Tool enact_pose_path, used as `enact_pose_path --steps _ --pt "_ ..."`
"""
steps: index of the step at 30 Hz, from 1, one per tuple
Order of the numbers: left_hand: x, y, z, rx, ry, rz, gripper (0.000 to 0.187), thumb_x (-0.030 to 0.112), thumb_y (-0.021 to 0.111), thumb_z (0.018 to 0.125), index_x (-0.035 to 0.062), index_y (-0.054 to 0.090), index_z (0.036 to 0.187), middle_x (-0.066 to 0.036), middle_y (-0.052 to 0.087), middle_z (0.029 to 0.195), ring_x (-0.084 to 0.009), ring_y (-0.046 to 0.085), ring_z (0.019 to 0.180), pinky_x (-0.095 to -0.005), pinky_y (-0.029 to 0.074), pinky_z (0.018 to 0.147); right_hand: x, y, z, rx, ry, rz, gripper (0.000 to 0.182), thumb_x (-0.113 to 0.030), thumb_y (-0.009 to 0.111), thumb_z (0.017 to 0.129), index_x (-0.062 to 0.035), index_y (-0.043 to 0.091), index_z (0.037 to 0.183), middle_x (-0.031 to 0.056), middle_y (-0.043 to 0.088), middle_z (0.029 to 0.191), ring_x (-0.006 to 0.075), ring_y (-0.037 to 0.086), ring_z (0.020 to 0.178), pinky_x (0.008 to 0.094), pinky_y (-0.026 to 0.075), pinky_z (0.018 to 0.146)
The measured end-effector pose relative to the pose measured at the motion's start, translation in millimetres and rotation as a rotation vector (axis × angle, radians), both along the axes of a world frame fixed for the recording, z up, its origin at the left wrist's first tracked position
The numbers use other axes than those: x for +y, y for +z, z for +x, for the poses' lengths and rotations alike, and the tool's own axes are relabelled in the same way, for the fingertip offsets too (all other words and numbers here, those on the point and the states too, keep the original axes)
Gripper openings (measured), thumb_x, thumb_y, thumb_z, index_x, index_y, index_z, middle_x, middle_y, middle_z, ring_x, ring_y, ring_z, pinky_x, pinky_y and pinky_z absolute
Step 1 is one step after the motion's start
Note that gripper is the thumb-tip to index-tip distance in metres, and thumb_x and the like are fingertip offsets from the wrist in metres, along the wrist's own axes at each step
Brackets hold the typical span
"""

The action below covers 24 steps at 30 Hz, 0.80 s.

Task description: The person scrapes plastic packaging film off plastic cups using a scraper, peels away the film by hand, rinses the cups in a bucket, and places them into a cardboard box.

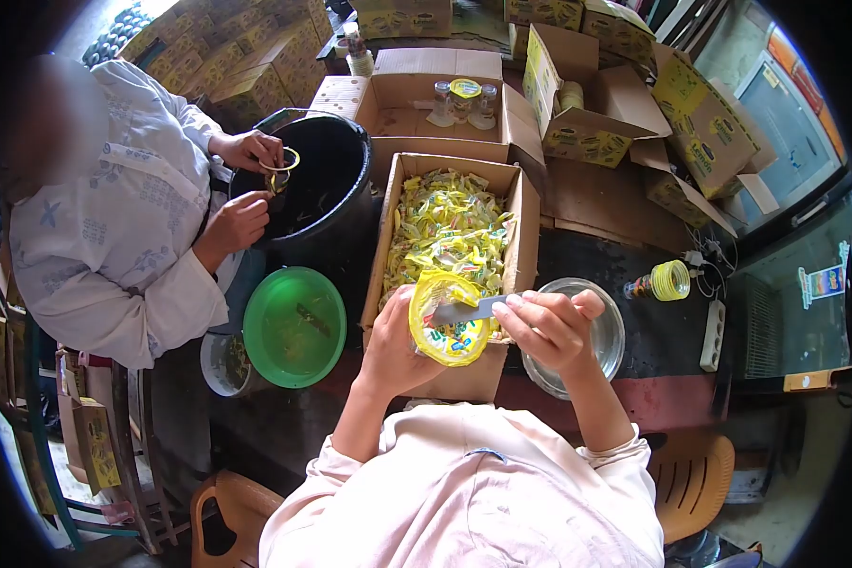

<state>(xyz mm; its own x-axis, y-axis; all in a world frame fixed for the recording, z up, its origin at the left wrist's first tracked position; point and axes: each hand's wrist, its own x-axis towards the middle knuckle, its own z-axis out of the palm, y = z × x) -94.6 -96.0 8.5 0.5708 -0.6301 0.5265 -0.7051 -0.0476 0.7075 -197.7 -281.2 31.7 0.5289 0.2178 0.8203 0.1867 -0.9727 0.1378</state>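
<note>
My left hand (388, 343) is wrapped round the side of a plastic cup with a yellow printed lid (463, 346), its top turned towards me. A flat grey knife blade (466, 310) lies across the upper part of the lid. Its end is pinched between the thumb and fingers of my right hand (551, 331). Both hands are above the near end of an open cardboard box (528, 232), which is full of small yellow-wrapped packets (452, 220). A clear round bowl (608, 327) sits under my right hand, partly hidden by it.
At left a co-worker's hands (239, 216) hold a yellow ring over a black bucket (358, 180). Nearby stand a green basin (293, 355) and a white bowl (220, 369). Stacked yellow lids (670, 280) and a power strip (714, 336) lie at right. Open cartons (587, 142) stand behind.
</note>
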Motion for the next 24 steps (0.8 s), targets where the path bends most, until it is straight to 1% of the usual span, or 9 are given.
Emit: enact_pose_path --steps 4,7,10,16,19,24 --pt "4.2 -1.2 0.9 0.046 -0.038 0.053 0.071 0.017 0.08 0.06 -0.0007 0.043 0.118 -0.016 0.057 0.106 -0.0328 0.058 0.095 -0.0378 0.047 0.083 0.4 -1.3 -0.4 -0.03 0.018 -0.016 0.013 -0.016 0.067 0.071 -0.0225 0.068 0.082 -0.0099 0.064 0.081 0.0048 0.059 0.071 0.0299 0.025 0.079" --pt "4.4 -0.8 -1.7 0.1 -0.087 0.048 0.077 0.019 0.081 0.06 -0.0017 0.041 0.122 -0.015 0.058 0.107 -0.029 0.06 0.097 -0.0354 0.047 0.084 1.6 -1.4 -2.1 -0.038 0.026 -0.024 0.011 -0.016 0.067 0.072 -0.0224 0.068 0.081 -0.0097 0.064 0.081 0.0046 0.06 0.072 0.0299 0.025 0.079" --pt "3.6 3.2 -2.1 0.122 -0.106 0.032 0.077 0.019 0.082 0.059 -0.0026 0.043 0.121 -0.014 0.059 0.107 -0.026 0.061 0.095 -0.0334 0.048 0.084 1.9 -0.3 -2.6 -0.051 0.033 -0.023 0.01 -0.016 0.066 0.073 -0.0223 0.068 0.081 -0.0092 0.065 0.08 0.0048 0.06 0.071 0.0299 0.025 0.08" --pt "5.8 12.2 -0.5 0.172 -0.161 0.054 0.067 0.016 0.081 0.06 -0.0026 0.049 0.116 -0.013 0.059 0.103 -0.0251 0.062 0.091 -0.0322 0.049 0.081 0.6 6.2 -6.1 -0.047 0.065 -0.015 0.009 -0.016 0.066 0.073 -0.0221 0.068 0.08 -0.0087 0.065 0.079 0.005 0.06 0.07 0.0301 0.024 0.082" --pt "4.4 10.3 -0.6 0.169 -0.164 0.025 0.066 0.017 0.08 0.06 -0.0015 0.049 0.115 -0.013 0.058 0.103 -0.027 0.061 0.09 -0.0332 0.049 0.081 2.3 9.3 -6.4 -0.035 0.061 -0.014 0.01 -0.016 0.067 0.072 -0.0223 0.068 0.08 -0.0089 0.064 0.079 0.0049 0.06 0.07 0.0301 0.024 0.083" --pt "7.2 9.6 1.4 0.083 -0.121 0.06 0.065 0.02 0.08 0.059 0.0001 0.049 0.113 -0.015 0.056 0.104 -0.0323 0.057 0.097 -0.0377 0.045 0.087 4.8 12.5 -10.7 0.01 0.039 -0.004 0.011 -0.016 0.068 0.071 -0.0226 0.068 0.08 -0.0092 0.064 0.08 0.0046 0.059 0.07 0.0304 0.024 0.084"
